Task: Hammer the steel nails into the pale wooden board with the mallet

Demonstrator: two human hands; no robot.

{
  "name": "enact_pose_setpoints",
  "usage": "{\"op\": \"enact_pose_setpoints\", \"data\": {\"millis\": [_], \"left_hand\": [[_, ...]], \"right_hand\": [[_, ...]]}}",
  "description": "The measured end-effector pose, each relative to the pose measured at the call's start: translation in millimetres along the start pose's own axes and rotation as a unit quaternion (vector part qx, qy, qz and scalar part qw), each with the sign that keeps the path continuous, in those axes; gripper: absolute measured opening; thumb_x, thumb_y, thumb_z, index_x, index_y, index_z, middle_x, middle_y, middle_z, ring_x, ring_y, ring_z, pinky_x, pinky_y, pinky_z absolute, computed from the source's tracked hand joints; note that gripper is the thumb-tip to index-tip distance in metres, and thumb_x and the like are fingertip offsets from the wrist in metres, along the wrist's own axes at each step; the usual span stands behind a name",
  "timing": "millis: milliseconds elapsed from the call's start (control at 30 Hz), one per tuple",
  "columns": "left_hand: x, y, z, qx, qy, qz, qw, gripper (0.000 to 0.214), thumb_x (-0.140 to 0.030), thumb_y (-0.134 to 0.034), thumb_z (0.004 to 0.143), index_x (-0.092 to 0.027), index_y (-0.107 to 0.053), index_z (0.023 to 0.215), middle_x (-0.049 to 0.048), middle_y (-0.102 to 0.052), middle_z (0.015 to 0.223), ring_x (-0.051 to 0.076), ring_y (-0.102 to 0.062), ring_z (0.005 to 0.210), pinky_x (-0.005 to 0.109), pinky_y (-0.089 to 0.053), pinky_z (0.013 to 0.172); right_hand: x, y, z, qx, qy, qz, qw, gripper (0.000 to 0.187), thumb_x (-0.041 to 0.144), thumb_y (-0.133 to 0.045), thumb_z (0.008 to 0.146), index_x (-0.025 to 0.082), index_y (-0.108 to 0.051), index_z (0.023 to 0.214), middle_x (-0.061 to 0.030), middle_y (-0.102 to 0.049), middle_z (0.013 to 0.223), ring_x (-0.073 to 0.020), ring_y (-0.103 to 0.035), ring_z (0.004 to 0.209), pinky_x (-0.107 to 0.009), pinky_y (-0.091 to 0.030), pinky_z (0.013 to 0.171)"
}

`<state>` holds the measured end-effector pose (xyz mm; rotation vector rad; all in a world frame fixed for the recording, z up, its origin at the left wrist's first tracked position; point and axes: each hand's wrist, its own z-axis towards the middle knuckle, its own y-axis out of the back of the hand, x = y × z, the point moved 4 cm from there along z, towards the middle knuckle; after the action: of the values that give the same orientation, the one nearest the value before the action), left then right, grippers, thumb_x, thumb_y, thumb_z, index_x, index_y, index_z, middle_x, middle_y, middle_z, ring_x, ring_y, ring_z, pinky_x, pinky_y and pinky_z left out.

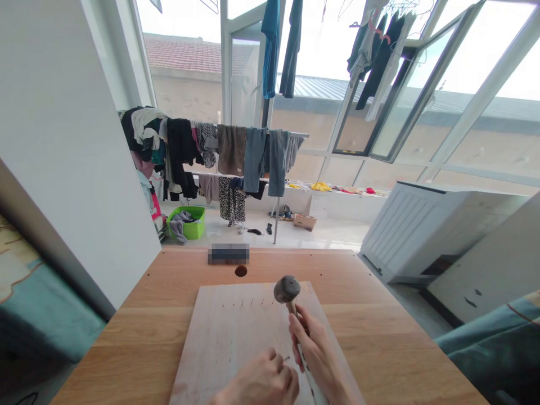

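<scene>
My right hand (pixel 314 343) is wrapped round the handle of a mallet (pixel 287 289) with a dark, rounded head, raised over the board. Low in the view, my left hand (pixel 265 378) is closed, and a thin nail (pixel 287 358) sticks out at its fingers. Beneath both hands lies a pale wooden board (pixel 211 332). Several nails (pixel 252 301) stand in a row near its far edge, the rightmost close to the mallet head. My left fingertips are partly hidden behind the knuckles.
The board rests on a wooden table (pixel 379 349). Beyond it are a dark blurred item (pixel 228 254) and a small round brown object (pixel 241 271). A clothes rack (pixel 276 225), a green basket (pixel 194 228) and a white appliance (pixel 400 230) stand past the table.
</scene>
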<state>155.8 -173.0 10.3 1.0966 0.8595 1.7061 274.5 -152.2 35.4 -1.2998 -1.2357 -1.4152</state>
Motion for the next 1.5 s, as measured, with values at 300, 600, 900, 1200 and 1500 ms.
{"op": "enact_pose_setpoints", "data": {"millis": [300, 600, 900, 1200, 1500], "left_hand": [[74.8, 32.8, -43.8, -0.037, 0.279, -0.268, 0.921, 0.024, -0.003, -0.051, 0.089, -0.021, -0.064, 0.099, 0.0022, -0.068, 0.095, 0.015, -0.065, 0.082, 0.024, -0.05, 0.075], [149.3, -4.0, -100.7, -0.123, 0.521, -0.39, 0.75, 0.017, -0.032, -0.059, 0.087, -0.02, -0.07, 0.084, 0.0012, -0.074, 0.082, 0.017, -0.066, 0.072, 0.026, -0.052, 0.068], [145.9, -8.7, -100.2, -0.116, 0.51, -0.417, 0.744, 0.02, -0.033, -0.058, 0.089, -0.02, -0.072, 0.089, 0.001, -0.076, 0.087, 0.018, -0.069, 0.078, 0.025, -0.052, 0.072], [144.9, -11.8, -99.3, -0.13, 0.49, -0.434, 0.745, 0.018, -0.025, -0.058, 0.086, -0.021, -0.07, 0.099, -0.0003, -0.076, 0.084, 0.015, -0.068, 0.071, 0.024, -0.052, 0.07], [145.5, -11.9, -100.4, -0.139, 0.471, -0.423, 0.762, 0.017, -0.017, -0.056, 0.083, -0.02, -0.066, 0.097, -0.0015, -0.07, 0.079, 0.013, -0.062, 0.065, 0.021, -0.047, 0.063]], "right_hand": [[-6.6, -8.7, 1.6, 0.019, -0.013, 0.0, 1.0, 0.048, 0.061, -0.052, 0.089, 0.018, -0.055, 0.111, 0.0114, -0.044, 0.059, -0.0043, -0.043, 0.031, -0.014, -0.033, 0.026], [-4.9, -29.2, 2.3, 0.058, -0.024, -0.006, 0.998, 0.044, 0.058, -0.05, 0.092, 0.018, -0.055, 0.111, 0.0111, -0.045, 0.061, -0.0032, -0.045, 0.031, -0.011, -0.03, 0.026], [-2.7, -51.8, 6.0, 0.091, -0.02, -0.012, 0.996, 0.041, 0.056, -0.048, 0.093, 0.018, -0.055, 0.108, 0.0114, -0.044, 0.062, -0.003, -0.045, 0.031, -0.011, -0.03, 0.025], [-2.6, -75.8, 15.1, 0.113, -0.006, -0.013, 0.993, 0.039, 0.055, -0.047, 0.094, 0.019, -0.055, 0.105, 0.011, -0.046, 0.063, -0.0029, -0.046, 0.03, -0.011, -0.03, 0.024], [-5.4, -96.7, 12.8, 0.12, -0.005, -0.025, 0.992, 0.04, 0.054, -0.046, 0.095, 0.018, -0.055, 0.109, 0.0098, -0.046, 0.063, -0.0036, -0.044, 0.032, -0.011, -0.031, 0.025]]}}
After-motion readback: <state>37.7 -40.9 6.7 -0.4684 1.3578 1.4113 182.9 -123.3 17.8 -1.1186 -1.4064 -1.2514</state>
